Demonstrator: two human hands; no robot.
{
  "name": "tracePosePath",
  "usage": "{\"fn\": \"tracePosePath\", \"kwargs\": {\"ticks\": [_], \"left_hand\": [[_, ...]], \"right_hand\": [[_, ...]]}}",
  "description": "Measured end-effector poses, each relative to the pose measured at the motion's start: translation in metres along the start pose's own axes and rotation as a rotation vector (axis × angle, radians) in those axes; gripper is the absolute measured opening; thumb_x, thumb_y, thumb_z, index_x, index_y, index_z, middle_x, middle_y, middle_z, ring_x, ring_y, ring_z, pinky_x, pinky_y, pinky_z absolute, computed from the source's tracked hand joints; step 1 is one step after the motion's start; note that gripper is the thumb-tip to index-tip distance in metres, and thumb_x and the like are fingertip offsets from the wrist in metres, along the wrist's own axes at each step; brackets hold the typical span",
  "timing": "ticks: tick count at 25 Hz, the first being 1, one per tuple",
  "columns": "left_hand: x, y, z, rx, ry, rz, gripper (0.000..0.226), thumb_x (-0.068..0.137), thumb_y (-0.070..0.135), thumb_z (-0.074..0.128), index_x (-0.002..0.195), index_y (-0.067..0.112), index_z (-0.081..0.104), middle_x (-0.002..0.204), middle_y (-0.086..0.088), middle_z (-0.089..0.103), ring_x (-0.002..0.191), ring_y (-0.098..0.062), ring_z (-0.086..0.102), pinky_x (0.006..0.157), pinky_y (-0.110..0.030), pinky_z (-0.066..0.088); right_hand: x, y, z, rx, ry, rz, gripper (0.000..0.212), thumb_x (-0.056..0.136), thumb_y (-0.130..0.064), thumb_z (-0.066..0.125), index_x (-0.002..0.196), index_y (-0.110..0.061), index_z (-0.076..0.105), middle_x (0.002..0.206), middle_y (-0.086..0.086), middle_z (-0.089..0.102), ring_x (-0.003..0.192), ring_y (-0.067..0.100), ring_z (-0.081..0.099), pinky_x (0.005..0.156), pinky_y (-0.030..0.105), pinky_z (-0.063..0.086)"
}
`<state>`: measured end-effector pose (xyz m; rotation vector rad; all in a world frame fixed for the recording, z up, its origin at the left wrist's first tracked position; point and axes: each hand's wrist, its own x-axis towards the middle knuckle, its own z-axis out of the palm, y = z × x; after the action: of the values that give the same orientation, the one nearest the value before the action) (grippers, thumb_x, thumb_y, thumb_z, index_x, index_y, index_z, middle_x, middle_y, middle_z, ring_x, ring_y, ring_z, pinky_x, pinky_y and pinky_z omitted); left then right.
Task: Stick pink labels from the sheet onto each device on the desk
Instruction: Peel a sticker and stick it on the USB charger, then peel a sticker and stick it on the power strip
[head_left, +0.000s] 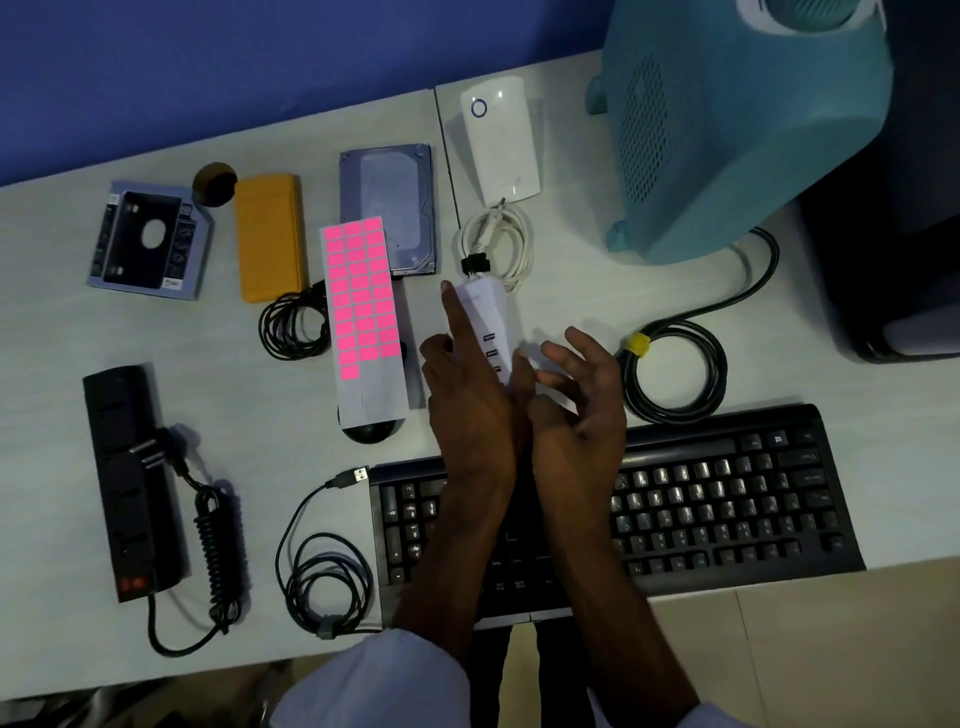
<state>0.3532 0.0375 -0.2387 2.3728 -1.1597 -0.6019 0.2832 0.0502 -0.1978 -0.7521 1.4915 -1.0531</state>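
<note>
Both forearms come up from bottom centre, nearly parallel, wrists close together, pale sleeves pushed back near the elbows. Left hand (470, 395): back of hand facing the camera, index finger (456, 312) extended straight, pointing up and slightly left, other fingers curled in. Thumb not visible. Right hand (579, 395): just beside the left, inner edges touching or nearly so. Fingers spread and loosely bent, tips angled up-left, palm turned partly toward the left hand. Relaxed pose, not clenched. Can't tell whether either hand is pinching anything, since the contact area between them is hidden.
</note>
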Motion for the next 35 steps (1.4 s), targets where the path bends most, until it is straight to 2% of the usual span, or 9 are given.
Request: {"fn": "tracePosePath", "kwargs": {"ticks": [4, 8, 12, 14, 17, 22, 28, 32, 35], "left_hand": [[0.003, 0.006, 0.006, 0.116, 0.022, 0.044, 0.096, 0.077, 0.064, 0.021, 0.161, 0.017, 0.012, 0.122, -0.016, 0.046, 0.107, -0.030, 0.052, 0.065, -0.037, 0.051], [0.002, 0.006, -0.003, 0.097, -0.038, 0.026, 0.096, 0.078, 0.062, 0.015, 0.160, 0.014, 0.016, 0.125, -0.018, 0.047, 0.109, -0.030, 0.054, 0.064, -0.033, 0.048], [-0.010, -0.009, -0.040, 0.021, -0.067, 0.180, 0.070, 0.091, 0.043, 0.053, 0.153, 0.016, 0.037, 0.140, -0.015, 0.043, 0.120, -0.028, 0.053, 0.084, -0.036, 0.057], [-0.014, -0.029, -0.070, 0.019, 0.065, 0.221, 0.049, 0.088, 0.035, 0.068, 0.134, 0.021, 0.058, 0.135, -0.007, 0.050, 0.118, -0.022, 0.056, 0.084, -0.027, 0.053], [-0.008, -0.070, -0.101, -0.107, 0.275, 0.075, 0.036, 0.088, 0.029, 0.072, 0.123, 0.021, 0.063, 0.122, -0.003, 0.057, 0.102, -0.022, 0.063, 0.077, -0.037, 0.057], [0.011, -0.111, -0.100, -0.356, 0.166, -0.130, 0.047, 0.089, 0.034, 0.073, 0.132, 0.028, 0.056, 0.119, 0.005, 0.066, 0.101, -0.012, 0.068, 0.081, -0.038, 0.061], [0.011, -0.116, -0.096, -0.436, 0.128, -0.140, 0.039, 0.088, 0.021, 0.076, 0.124, 0.029, 0.064, 0.108, 0.008, 0.072, 0.089, -0.010, 0.070, 0.077, -0.028, 0.059], [0.010, -0.112, -0.101, -0.475, 0.135, -0.095, 0.030, 0.091, 0.022, 0.074, 0.120, 0.027, 0.069, 0.112, 0.010, 0.074, 0.097, -0.008, 0.070, 0.082, -0.023, 0.056], [0.011, -0.108, -0.107, -0.485, 0.131, -0.069, 0.027, 0.091, 0.019, 0.073, 0.117, 0.024, 0.071, 0.109, 0.011, 0.075, 0.098, -0.004, 0.069, 0.082, -0.016, 0.052]], "right_hand": [[0.006, 0.001, -0.001, -0.010, 0.040, -0.031, 0.048, 0.091, 0.005, 0.062, 0.134, -0.017, 0.056, 0.125, 0.000, 0.068, 0.108, 0.010, 0.066, 0.082, 0.014, 0.051], [0.007, 0.000, 0.005, -0.039, 0.022, -0.046, 0.049, 0.090, 0.007, 0.061, 0.132, -0.017, 0.057, 0.124, -0.002, 0.069, 0.108, 0.013, 0.067, 0.082, 0.016, 0.052], [-0.004, -0.007, 0.018, -0.029, -0.033, -0.096, 0.047, 0.088, 0.010, 0.055, 0.128, -0.015, 0.059, 0.118, 0.000, 0.071, 0.100, 0.012, 0.068, 0.084, 0.021, 0.055], [-0.005, -0.006, 0.028, -0.068, -0.086, -0.124, 0.040, 0.089, 0.008, 0.057, 0.122, -0.013, 0.063, 0.110, -0.001, 0.074, 0.096, 0.008, 0.070, 0.083, 0.022, 0.057], [-0.007, 0.000, 0.051, -0.272, -0.294, -0.080, 0.030, 0.092, -0.005, 0.064, 0.120, -0.017, 0.065, 0.105, -0.010, 0.073, 0.088, -0.007, 0.067, 0.076, 0.010, 0.050], [-0.015, 0.026, 0.093, -0.592, -0.447, -0.140, 0.044, 0.091, -0.031, 0.072, 0.131, -0.023, 0.058, 0.116, -0.007, 0.065, 0.097, 0.004, 0.060, 0.073, 0.004, 0.041], [-0.001, 0.032, 0.101, -0.374, -0.352, 0.064, 0.032, 0.081, -0.006, 0.081, 0.109, -0.016, 0.068, 0.081, -0.017, 0.068, 0.065, -0.011, 0.064, 0.060, 0.008, 0.048], [-0.002, 0.019, 0.098, -0.194, -0.502, 0.313, 0.016, 0.091, -0.007, 0.071, 0.097, -0.021, 0.075, 0.053, -0.018, 0.065, 0.042, -0.005, 0.053, 0.045, 0.006, 0.036], [-0.002, 0.019, 0.094, -0.126, -0.508, 0.378, 0.016, 0.093, -0.010, 0.068, 0.097, -0.021, 0.079, 0.053, -0.015, 0.060, 0.045, 0.003, 0.039, 0.044, 0.014, 0.032]]}}
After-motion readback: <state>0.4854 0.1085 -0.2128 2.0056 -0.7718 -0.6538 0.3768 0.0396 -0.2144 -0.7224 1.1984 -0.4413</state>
